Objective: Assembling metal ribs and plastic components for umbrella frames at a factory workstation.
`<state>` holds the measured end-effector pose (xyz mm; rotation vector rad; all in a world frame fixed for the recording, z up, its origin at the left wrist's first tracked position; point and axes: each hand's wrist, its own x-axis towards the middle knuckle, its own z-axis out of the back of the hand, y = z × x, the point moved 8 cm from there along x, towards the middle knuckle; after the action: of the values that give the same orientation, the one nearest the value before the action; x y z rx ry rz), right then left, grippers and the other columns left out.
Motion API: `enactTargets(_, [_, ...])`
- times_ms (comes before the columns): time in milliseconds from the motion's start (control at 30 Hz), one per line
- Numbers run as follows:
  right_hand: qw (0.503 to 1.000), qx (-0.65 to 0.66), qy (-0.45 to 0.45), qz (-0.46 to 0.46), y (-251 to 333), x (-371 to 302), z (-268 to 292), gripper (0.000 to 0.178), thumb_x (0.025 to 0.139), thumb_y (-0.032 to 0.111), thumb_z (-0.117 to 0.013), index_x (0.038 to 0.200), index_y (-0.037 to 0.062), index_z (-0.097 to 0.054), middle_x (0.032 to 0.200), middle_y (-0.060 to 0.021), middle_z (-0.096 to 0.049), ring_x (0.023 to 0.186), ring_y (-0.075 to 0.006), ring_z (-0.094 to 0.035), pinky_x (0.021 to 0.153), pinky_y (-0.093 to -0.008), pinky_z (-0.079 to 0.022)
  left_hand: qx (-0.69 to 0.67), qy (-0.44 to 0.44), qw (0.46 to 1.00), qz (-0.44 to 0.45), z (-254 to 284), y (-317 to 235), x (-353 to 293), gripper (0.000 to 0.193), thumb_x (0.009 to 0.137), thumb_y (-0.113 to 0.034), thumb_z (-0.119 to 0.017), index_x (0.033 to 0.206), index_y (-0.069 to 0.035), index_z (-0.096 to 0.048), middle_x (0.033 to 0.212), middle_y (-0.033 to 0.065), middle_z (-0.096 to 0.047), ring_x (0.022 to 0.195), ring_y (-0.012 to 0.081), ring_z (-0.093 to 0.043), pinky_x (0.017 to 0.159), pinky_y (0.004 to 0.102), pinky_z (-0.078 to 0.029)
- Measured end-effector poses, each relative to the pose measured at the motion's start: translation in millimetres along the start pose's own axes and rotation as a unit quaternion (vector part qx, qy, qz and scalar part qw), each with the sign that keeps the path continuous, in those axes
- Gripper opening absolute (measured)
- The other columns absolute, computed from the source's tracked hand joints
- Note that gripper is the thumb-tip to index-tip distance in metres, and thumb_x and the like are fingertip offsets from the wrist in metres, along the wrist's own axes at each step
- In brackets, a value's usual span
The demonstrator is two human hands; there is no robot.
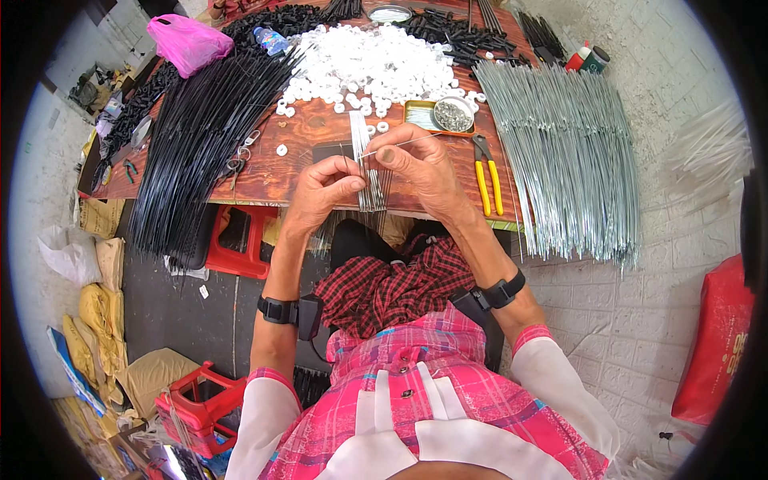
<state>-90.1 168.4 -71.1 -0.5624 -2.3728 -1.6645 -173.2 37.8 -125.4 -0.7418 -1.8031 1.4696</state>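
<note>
Over the table's near edge both of my hands work close together. My left hand is closed, thumb against fingertips, with a thin dark wire rising from the pinch. My right hand pinches a thin silvery wire that slants up to the right past the fingers. Between the hands lies a bundle of thin pale rods, its lower end reaching the table edge. What joins the wires at the fingertips is too small to make out.
Black rods fan out on the left, silvery wires on the right. White rings are heaped behind. Yellow-handled pliers lie beside a tin tray with a round dish. A pink bag sits far left; red stools stand below.
</note>
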Motion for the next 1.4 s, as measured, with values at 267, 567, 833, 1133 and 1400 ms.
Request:
enactTargets(267, [1.000,0.008,-0.017,-0.011,-2.0,0.0,3.3,0.017,0.095,0.016,-0.071,0.103,0.0024,-0.068,0.097,-0.0033,-0.069,0.091,-0.0107,-0.064,0.083,-0.0271,-0.053,-0.013,0.014,1.000,0.008,-3.2,-1.5,0.7,0.007,0.092,-0.007,-0.072,0.097,-0.003,-0.068,0.093,-0.0013,-0.066,0.088,0.0073,-0.062,0.080,0.0227,-0.051])
enactTargets(567, [1.000,0.015,-0.011,-0.014,-2.7,-0.8,2.3,0.016,0.094,0.015,-0.072,0.103,0.0030,-0.069,0.097,-0.0027,-0.069,0.091,-0.0106,-0.064,0.081,-0.0264,-0.053,-0.001,0.001,1.000,-0.007,1.2,1.0,-1.1,0.008,0.093,-0.009,-0.071,0.099,-0.004,-0.068,0.093,-0.0013,-0.066,0.087,0.0065,-0.061,0.079,0.0227,-0.051])
enactTargets(833, [0.999,0.015,-0.031,-0.005,-2.6,-1.2,4.8,0.015,0.094,0.014,-0.071,0.104,0.0033,-0.068,0.095,-0.0038,-0.070,0.090,-0.0101,-0.064,0.080,-0.0258,-0.053,0.007,-0.021,1.000,-0.022,-6.3,-7.3,-4.8,0.012,0.093,-0.009,-0.071,0.102,-0.003,-0.068,0.094,-0.0003,-0.067,0.087,0.0084,-0.063,0.079,0.0241,-0.053])
enactTargets(1133, [0.999,0.025,-0.042,-0.014,-4.9,-0.3,5.9,0.017,0.095,0.015,-0.071,0.106,0.0026,-0.067,0.096,-0.0038,-0.070,0.090,-0.0088,-0.063,0.081,-0.0252,-0.052,0.022,-0.030,0.994,-0.098,-6.8,-17.5,-0.6,0.011,0.092,-0.003,-0.070,0.101,0.002,-0.070,0.102,0.0036,-0.067,0.094,0.0101,-0.063,0.084,0.0241,-0.051])
enactTargets(1400, [0.999,0.000,-0.054,0.007,-2.2,-0.3,6.8,0.016,0.096,0.014,-0.070,0.106,0.0027,-0.067,0.098,-0.0057,-0.071,0.093,-0.0113,-0.065,0.083,-0.0270,-0.053,0.008,-0.098,0.992,-0.075,-9.8,-15.7,-5.4,0.012,0.093,-0.001,-0.068,0.105,0.002,-0.068,0.100,0.0053,-0.070,0.091,0.0112,-0.067,0.083,0.0245,-0.053])
